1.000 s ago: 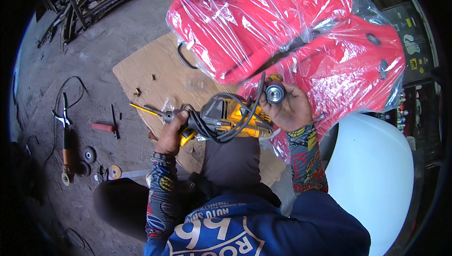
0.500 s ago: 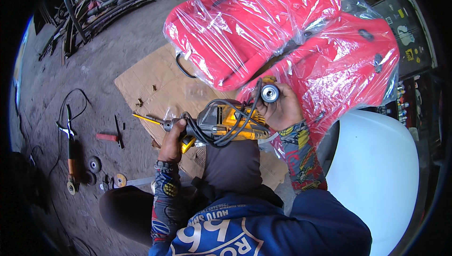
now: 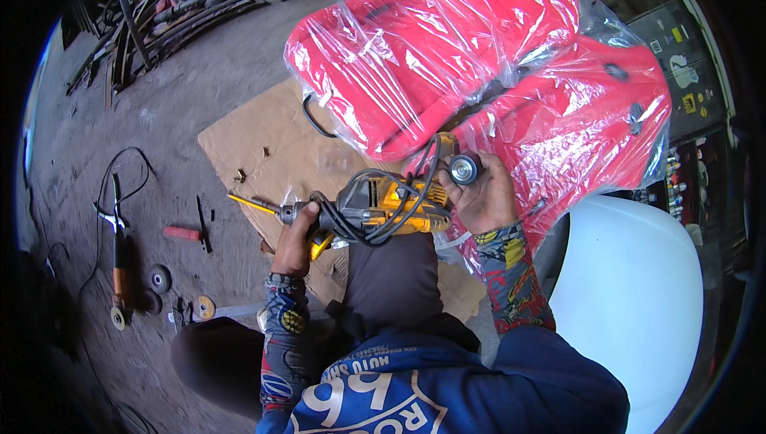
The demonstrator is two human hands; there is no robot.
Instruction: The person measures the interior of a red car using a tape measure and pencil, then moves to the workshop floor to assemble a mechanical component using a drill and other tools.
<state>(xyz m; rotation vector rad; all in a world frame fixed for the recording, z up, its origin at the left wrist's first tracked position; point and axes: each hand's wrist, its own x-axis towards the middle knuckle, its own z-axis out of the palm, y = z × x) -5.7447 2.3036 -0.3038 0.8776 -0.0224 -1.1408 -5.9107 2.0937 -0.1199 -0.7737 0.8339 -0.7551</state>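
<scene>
My left hand (image 3: 295, 244) is closed around the front end of a yellow and black corded power drill (image 3: 391, 204), its thumb by the chuck. The drill lies sideways above my knee, chuck to the left, with a yellow rod (image 3: 254, 203) reaching past it. Loops of the dark cord (image 3: 363, 236) are wrapped about its body. Beside the drill's rear handle (image 3: 447, 147), my right hand (image 3: 488, 201) grips a small dark round piece (image 3: 463, 169) with a silver, ringed end facing up. Whether that hand also touches the drill, I cannot tell.
Cardboard (image 3: 263, 127) lies under the drill with small metal bits. Two red seat-shaped pieces in clear plastic (image 3: 399, 59) spread ahead. A white rounded panel (image 3: 630, 306) stands at right. An angle grinder (image 3: 120, 274), discs (image 3: 160, 278) and scrap metal (image 3: 171, 19) lie on the left.
My right hand has shifted slightly right and down with the round piece, whose end has tilted. The drill's rear handle shows more. My left hand keeps its hold.
</scene>
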